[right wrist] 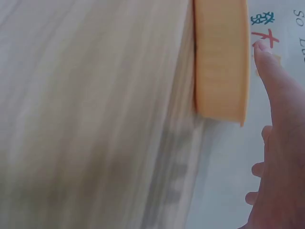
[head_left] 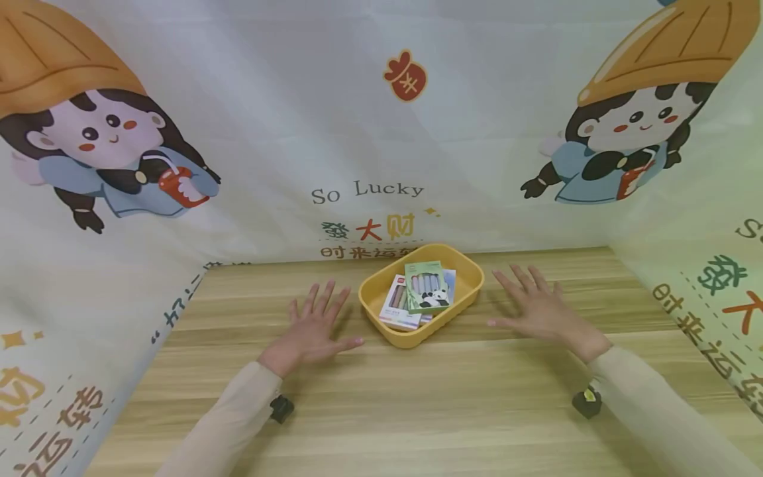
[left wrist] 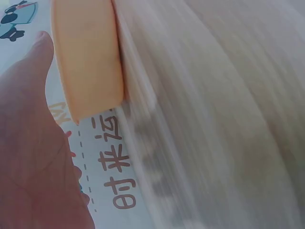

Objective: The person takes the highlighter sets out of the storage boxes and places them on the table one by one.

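Left hand (head_left: pixel 311 332) and right hand (head_left: pixel 539 315): empty, fingers spread, flanking basket (head_left: pixel 405 339). Apparent step: positioning; gripping would require inward closure.

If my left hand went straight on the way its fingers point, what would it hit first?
Probably the printed backdrop behind the table; your left hand seems aimed just left of the yellow basket, though depth is unclear.

Soft light, faint shadows; both wrist views blur the tabletop (left wrist: pixel 205 114).

Pale printed backdrop (head_left: pixel 286 99), orange-hatted cartoon figures (head_left: pixel 113 149), "So Lucky" lettering (head_left: pixel 367 191), wood-grain tabletop (head_left: pixel 429 411)
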Demonstrator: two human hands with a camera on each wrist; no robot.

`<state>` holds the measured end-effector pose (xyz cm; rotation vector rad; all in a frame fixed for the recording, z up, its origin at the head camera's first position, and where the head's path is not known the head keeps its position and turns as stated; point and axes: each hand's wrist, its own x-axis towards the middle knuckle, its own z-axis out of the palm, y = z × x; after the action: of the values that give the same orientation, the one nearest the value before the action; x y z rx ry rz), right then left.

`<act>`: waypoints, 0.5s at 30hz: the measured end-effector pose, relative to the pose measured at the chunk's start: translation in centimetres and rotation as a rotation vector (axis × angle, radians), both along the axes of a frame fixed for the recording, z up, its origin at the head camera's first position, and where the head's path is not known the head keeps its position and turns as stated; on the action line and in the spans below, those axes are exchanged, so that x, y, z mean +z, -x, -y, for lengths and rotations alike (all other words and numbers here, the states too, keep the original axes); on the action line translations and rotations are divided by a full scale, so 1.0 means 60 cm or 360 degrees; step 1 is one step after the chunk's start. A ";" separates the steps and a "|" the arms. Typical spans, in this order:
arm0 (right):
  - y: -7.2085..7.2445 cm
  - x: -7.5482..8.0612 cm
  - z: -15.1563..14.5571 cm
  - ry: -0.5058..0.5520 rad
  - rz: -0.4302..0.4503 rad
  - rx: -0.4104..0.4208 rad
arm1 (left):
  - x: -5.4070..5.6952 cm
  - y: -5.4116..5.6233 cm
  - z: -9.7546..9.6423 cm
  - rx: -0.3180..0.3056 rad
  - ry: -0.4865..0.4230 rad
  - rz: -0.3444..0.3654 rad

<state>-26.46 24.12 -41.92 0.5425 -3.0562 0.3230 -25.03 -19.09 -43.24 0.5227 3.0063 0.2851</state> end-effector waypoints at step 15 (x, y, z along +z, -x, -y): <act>0.044 0.038 0.072 0.0001 -0.0038 0.0201 | 0.021 -0.006 -0.042 0.0053 -0.0031 -0.0035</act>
<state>-29.12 19.80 -39.65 0.7361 -3.0054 0.3175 -24.64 -16.59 -41.97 0.4812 3.0389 0.3135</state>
